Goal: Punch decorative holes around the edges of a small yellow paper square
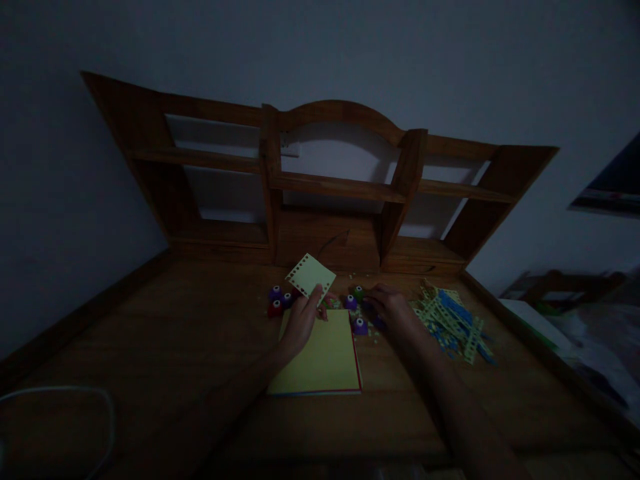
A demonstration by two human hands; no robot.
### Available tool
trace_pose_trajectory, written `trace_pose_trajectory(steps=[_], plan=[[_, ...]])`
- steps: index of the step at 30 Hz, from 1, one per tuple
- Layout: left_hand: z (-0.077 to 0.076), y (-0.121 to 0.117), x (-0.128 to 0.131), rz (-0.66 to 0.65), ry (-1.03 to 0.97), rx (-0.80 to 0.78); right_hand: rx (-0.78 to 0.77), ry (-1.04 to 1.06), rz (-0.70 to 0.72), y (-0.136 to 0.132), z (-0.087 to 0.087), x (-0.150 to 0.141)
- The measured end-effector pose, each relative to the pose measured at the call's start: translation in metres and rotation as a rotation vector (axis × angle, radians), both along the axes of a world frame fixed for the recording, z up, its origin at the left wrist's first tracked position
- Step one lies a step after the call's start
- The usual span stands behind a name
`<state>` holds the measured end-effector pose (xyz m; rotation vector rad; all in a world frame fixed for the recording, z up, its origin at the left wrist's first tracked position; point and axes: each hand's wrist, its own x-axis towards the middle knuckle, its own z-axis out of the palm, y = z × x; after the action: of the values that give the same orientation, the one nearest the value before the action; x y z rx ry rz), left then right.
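My left hand point(302, 323) pinches a small square of pale yellow paper point(311, 273) between thumb and fingers. Holes run along two edges of the paper, which is raised and tilted above a stack of coloured paper point(320, 360) with a yellow sheet on top. My right hand point(389, 305) is to the right of the stack, its fingers drawn together; dim light hides what they hold, if anything. Close to its fingertips are a green craft punch point(358, 293) and a purple punch point(351, 303). Another purple punch point(359, 326) stands beside the stack's right edge.
Left of the stack stand a red punch point(275, 308) and purple punches point(275, 292). A heap of yellow and blue punched paper strips point(453, 320) lies at the right. Behind rises a wooden shelf unit point(340, 193). A white cable point(65, 388) curves at the lower left.
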<state>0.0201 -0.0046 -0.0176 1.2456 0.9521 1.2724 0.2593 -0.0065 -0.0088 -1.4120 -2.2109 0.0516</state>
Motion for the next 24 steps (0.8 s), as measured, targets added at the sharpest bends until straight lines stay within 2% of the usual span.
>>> trace_pose_trajectory(steps=[10,17,24], plan=[[0.001,-0.001,0.000,-0.038,-0.023,0.042,-0.009,0.016,0.055,-0.004,0.003,-0.009],[-0.001,0.000,-0.001,-0.037,-0.001,0.047,-0.001,0.011,-0.002,-0.005,0.007,0.000],[-0.004,0.001,0.000,-0.032,0.011,0.062,-0.025,0.032,0.037,-0.005,0.009,0.004]])
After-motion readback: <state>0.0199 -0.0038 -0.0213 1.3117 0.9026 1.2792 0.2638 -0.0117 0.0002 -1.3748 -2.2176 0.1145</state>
